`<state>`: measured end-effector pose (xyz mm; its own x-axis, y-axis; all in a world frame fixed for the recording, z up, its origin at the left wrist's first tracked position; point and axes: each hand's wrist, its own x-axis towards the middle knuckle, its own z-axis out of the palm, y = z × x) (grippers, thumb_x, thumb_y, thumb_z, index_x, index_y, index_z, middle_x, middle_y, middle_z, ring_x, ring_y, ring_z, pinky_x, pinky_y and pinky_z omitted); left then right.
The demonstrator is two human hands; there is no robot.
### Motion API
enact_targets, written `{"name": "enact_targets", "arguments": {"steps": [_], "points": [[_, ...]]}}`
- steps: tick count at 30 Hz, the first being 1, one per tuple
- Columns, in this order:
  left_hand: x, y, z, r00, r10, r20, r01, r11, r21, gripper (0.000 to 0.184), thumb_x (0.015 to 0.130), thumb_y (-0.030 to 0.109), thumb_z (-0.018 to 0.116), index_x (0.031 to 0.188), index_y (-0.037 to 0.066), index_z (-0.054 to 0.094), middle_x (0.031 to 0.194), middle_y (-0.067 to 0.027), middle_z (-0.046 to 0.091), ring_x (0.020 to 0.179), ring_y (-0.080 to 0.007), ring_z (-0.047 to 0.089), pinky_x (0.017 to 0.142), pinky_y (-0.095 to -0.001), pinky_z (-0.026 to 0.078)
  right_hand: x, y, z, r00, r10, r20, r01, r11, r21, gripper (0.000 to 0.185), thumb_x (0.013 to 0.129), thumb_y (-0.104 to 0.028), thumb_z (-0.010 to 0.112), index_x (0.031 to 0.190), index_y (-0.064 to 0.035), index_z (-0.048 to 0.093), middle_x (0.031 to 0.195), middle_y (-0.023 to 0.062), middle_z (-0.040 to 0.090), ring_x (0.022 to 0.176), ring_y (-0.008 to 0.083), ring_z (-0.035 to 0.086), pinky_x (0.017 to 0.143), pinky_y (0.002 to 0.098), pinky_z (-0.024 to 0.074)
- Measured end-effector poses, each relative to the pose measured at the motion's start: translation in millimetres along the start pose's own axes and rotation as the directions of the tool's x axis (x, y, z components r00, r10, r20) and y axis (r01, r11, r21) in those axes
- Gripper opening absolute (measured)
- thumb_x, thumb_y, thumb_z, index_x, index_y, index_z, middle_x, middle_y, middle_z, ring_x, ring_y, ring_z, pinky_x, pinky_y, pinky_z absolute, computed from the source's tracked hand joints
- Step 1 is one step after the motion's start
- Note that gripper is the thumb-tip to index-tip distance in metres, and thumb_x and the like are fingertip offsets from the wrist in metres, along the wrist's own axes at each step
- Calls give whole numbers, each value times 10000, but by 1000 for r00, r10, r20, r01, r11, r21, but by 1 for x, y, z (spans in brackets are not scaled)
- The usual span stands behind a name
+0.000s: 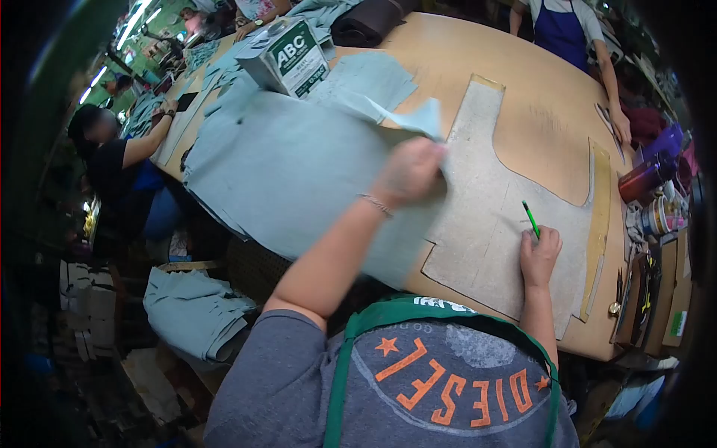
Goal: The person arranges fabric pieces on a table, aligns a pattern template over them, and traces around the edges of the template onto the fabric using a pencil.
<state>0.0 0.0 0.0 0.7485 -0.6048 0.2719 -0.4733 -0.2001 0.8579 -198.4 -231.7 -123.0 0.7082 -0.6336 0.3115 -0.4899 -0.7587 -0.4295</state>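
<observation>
My left hand (pixel 413 170), a little blurred, is closed on the right edge of a large pale blue-green leather or fabric sheet (pixel 291 157). A corner of the sheet folds up beyond my fingers. In my right hand (pixel 541 257) a green pencil (pixel 531 219) is gripped with its far end pointing up. That hand rests on a large grey pattern piece (pixel 478 224) with a curved cut-out and yellow tape along some edges. Part of the pattern's left side lies under or beside the sheet; the overlap is hard to make out.
A white and green ABC can (pixel 287 60) stands at the table's back left. Boxes with tools (pixel 646 295) and a dark red tumbler (pixel 644 178) line the right edge. Co-workers are at the left and far right; folded blue-green material (pixel 196 313) lies below left.
</observation>
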Motion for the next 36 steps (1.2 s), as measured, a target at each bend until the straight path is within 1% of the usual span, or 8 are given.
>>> {"name": "enact_targets", "arguments": {"steps": [3,6,9,12,15,16,21,36], "points": [[-1,24,81,991,92,97,-60,955,-289,275,898,262,469,867,3,555,773,-106,579,705,-155,513,663,-308,431,12,27,-7,980,189,59,-192,839,508,253,836,-322,585,932,-89,560,868,41,579,683,159,496,612,295,412],[-5,21,144,860,504,83,-441,815,-375,285,863,224,522,1085,47,541,1137,-160,526,1074,-262,504,918,-333,384,26,13,-41,827,409,386,-533,350,770,297,834,-362,580,951,-91,544,819,16,575,651,67,443,564,219,361],[-5,30,103,810,532,246,-502,846,-179,265,819,181,575,1052,55,565,1158,-159,514,1117,-311,468,946,-359,370,25,8,-61,863,365,350,-505,589,631,340,826,-377,585,974,-75,535,820,20,571,670,72,461,573,217,370],[20,-19,29,835,544,-87,-503,817,283,188,754,129,621,912,29,606,1031,-148,579,1023,-315,517,897,-381,404,11,14,-42,943,162,291,-290,831,475,364,761,-263,665,992,-20,523,908,79,552,781,152,506,688,276,415],[40,-88,-72,835,516,-192,-129,522,843,193,732,149,623,848,-5,625,922,-129,611,962,-300,530,871,-374,408,-7,-18,-34,991,-61,117,43,987,157,366,708,-165,691,989,0,522,936,153,497,851,287,508,770,365,420],[41,-121,-93,778,390,-493,91,706,702,206,749,207,605,876,47,628,1004,-88,579,1001,-288,505,856,-404,408,-9,-29,-32,990,-97,99,89,992,85,356,712,-166,685,985,-3,525,930,159,488,857,306,505,769,377,419],[16,-146,-125,803,-76,-592,514,591,622,390,707,338,673,1041,152,593,1196,-50,468,1142,-261,390,898,-474,352,-7,-34,-15,981,-192,3,192,981,12,277,750,-162,642,949,-5,531,904,164,463,837,332,499,739,395,415],[25,-137,-124,687,-222,-692,622,673,401,336,637,369,724,897,193,606,1049,-21,463,1076,-257,395,865,-462,342,-7,-35,-12,985,-175,-4,175,984,-30,248,770,-165,622,926,3,529,908,165,466,844,334,500,742,399,413]]}}
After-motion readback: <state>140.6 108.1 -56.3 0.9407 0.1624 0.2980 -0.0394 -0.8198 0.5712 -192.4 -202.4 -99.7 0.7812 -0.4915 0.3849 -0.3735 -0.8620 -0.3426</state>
